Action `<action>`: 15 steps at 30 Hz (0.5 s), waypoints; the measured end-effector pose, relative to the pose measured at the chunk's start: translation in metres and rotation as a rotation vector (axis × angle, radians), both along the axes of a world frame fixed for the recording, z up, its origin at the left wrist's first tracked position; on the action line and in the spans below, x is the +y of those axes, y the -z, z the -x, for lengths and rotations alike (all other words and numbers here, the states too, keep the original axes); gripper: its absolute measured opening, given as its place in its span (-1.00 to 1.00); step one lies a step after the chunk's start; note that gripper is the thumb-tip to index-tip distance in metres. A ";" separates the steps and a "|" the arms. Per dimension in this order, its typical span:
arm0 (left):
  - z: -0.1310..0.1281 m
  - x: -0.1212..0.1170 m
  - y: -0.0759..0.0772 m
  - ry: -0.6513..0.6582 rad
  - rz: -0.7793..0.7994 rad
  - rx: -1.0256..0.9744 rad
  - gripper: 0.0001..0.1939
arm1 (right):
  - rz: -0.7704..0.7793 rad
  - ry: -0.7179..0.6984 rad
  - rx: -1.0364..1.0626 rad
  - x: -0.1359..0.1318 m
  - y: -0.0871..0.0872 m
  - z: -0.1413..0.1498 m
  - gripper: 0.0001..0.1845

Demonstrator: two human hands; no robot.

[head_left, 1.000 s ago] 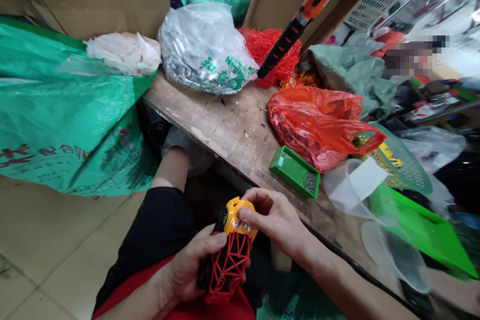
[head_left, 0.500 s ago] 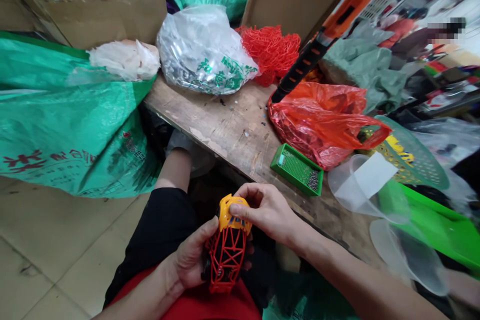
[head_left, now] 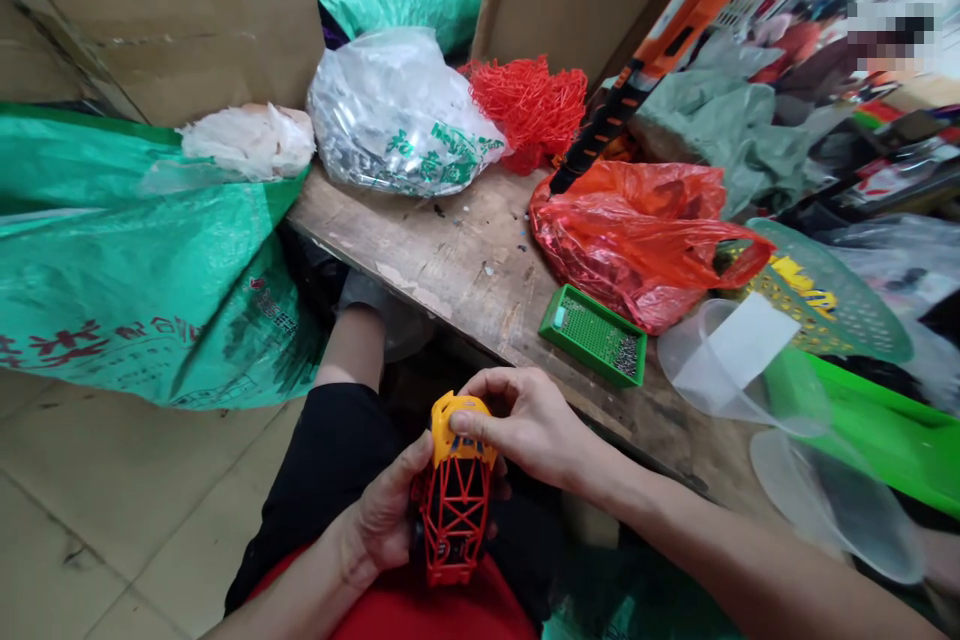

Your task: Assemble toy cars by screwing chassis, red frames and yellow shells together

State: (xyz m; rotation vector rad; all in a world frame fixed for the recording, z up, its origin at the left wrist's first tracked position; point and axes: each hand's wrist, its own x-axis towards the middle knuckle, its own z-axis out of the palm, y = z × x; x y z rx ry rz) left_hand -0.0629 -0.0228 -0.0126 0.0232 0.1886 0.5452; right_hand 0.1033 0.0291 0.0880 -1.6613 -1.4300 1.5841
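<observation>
Over my lap I hold a small toy with a red lattice cage body (head_left: pixel 454 518) and a yellow cap (head_left: pixel 452 417) on its top end. My left hand (head_left: pixel 385 512) is wrapped round the red cage from below and the left. My right hand (head_left: pixel 525 425) pinches the yellow cap from the right, thumb on its front. Both hands are closed on the toy. Something dark sits inside the cage.
A worn wooden table (head_left: pixel 457 260) carries a green tray of small screws (head_left: pixel 596 335), a red plastic bag (head_left: pixel 645 235), a clear bag of parts (head_left: pixel 397 120), a heap of red lattice parts (head_left: pixel 529 105), clear lids (head_left: pixel 731 360) and a hanging orange-black screwdriver (head_left: pixel 645 50). Green sacks (head_left: pixel 135 260) lie left.
The hands and toy have shifted slightly down and left in view, and the toy has turned more upright. The hanging screwdriver has swung to the right.
</observation>
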 end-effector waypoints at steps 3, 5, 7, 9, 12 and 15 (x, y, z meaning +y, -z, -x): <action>0.000 0.001 -0.001 0.008 -0.012 0.036 -0.40 | -0.009 -0.028 0.038 0.003 0.000 -0.002 -0.55; -0.001 0.000 -0.001 -0.004 -0.028 0.072 -0.39 | 0.016 -0.065 0.100 0.004 -0.001 -0.006 -0.53; -0.001 0.000 -0.001 -0.025 -0.046 0.116 -0.38 | 0.054 -0.117 0.173 0.005 -0.003 -0.011 -0.52; -0.002 0.001 -0.002 -0.030 -0.060 0.145 -0.35 | 0.073 -0.182 0.228 0.006 -0.006 -0.016 -0.55; -0.004 0.003 -0.005 -0.004 -0.072 0.166 -0.33 | 0.066 -0.235 0.223 0.006 -0.009 -0.020 -0.65; -0.006 0.007 -0.011 -0.001 -0.121 0.165 -0.35 | 0.055 -0.211 0.163 0.006 -0.011 -0.020 -0.69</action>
